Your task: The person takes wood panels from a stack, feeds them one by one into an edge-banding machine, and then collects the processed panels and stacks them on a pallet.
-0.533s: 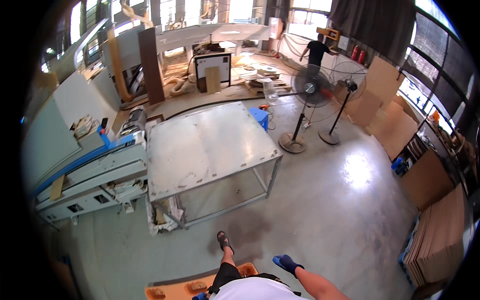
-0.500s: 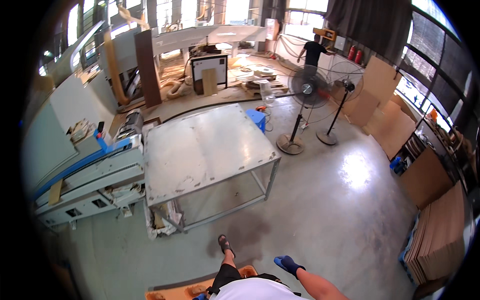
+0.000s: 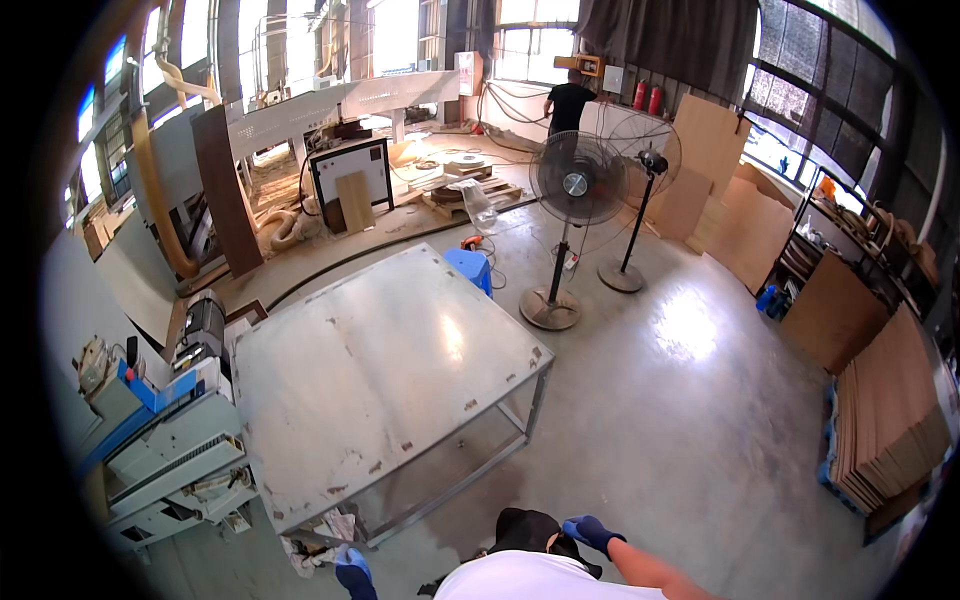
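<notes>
We walk with our left hand and right hand gloved, both holding nothing, beside the metal table; we could clip its corner passing close.

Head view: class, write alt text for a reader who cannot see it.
A person's blue-gloved left hand and right hand, both holding nothing, sit low in a workshop before a large grey metal table. Two pedestal fans stand on the concrete floor behind it, a blue-and-grey machine to the left, stacked boards to the right.
</notes>
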